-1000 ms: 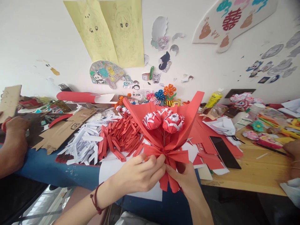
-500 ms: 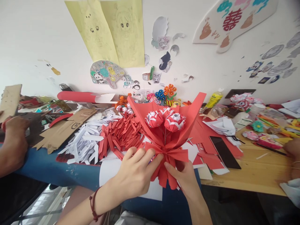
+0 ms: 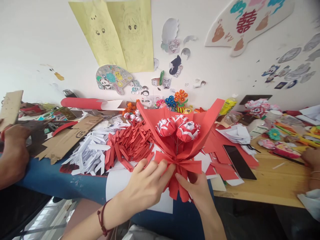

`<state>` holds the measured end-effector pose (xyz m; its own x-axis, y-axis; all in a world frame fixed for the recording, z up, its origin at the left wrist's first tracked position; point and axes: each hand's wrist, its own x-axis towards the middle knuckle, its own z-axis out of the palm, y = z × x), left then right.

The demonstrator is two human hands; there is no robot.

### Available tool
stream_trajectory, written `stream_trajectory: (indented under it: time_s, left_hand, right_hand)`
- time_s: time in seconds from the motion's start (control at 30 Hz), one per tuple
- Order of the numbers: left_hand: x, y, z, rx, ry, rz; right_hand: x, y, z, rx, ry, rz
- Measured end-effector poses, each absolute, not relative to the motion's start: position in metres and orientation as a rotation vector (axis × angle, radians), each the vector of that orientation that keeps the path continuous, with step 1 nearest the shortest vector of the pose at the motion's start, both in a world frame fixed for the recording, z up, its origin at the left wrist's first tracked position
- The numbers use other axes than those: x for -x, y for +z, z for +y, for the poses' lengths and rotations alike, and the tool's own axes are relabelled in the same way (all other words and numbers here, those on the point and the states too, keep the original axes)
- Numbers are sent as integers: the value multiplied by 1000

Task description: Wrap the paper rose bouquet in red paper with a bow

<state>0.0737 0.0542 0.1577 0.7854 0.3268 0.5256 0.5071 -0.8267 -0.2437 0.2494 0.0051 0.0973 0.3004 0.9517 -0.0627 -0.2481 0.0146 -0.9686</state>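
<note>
A bouquet wrapped in red paper (image 3: 208, 133) stands upright between my hands, its wrapper flaring wide at the top. Red-and-white folded paper flowers (image 3: 188, 130) on thin wire stems show inside it. My left hand (image 3: 150, 181) grips the gathered waist of the wrapper from the left, fingers curled and pressed on the paper. From the right, my right hand (image 3: 196, 188) holds the same pinched neck, thumb in front and the other fingers hidden behind. Pleated red paper spreads below the thumb.
Piles of white paper strips (image 3: 91, 155) and red strips (image 3: 130, 143) lie left of the bouquet. A black phone (image 3: 240, 162) rests on red sheets to the right. Another person's hand (image 3: 16, 143) holds cardboard at far left; a further person's hand (image 3: 311, 156) is at the right edge.
The bouquet's top has tilted and shifted slightly to the right. My left hand has moved a little with it, keeping its grip. The hand at the far right has shifted slightly.
</note>
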Motion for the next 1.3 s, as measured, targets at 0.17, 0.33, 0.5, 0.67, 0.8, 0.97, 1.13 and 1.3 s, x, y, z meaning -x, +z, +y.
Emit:
stream_trajectory:
  time_s: [0.17,0.33,0.5,0.67,0.8,0.97,1.13,1.3]
  left_hand:
    - [-74,160,52,2576,-687,-617]
    - [-75,160,52,2581,-692,-613]
    - [-76,158,53,2592,-686,-627]
    - [-80,154,62,2624,-650,-647]
    - [-90,152,79,2615,-591,-689]
    - [-112,153,111,2568,-565,-743]
    - [-134,160,145,2521,-592,-801]
    - [-148,172,172,2465,-632,-828]
  right_hand:
    - [-252,95,5,1140,1125,-805]
    - [-254,92,5,1143,1146,-813]
    - [-254,91,5,1133,1149,-823]
    - [-258,89,14,1145,1126,-814]
    - [-267,87,33,1092,1094,-853]
    - [-283,83,75,987,1010,-864]
    - [-302,87,123,927,1011,-871]
    - [-313,103,157,876,972,-902]
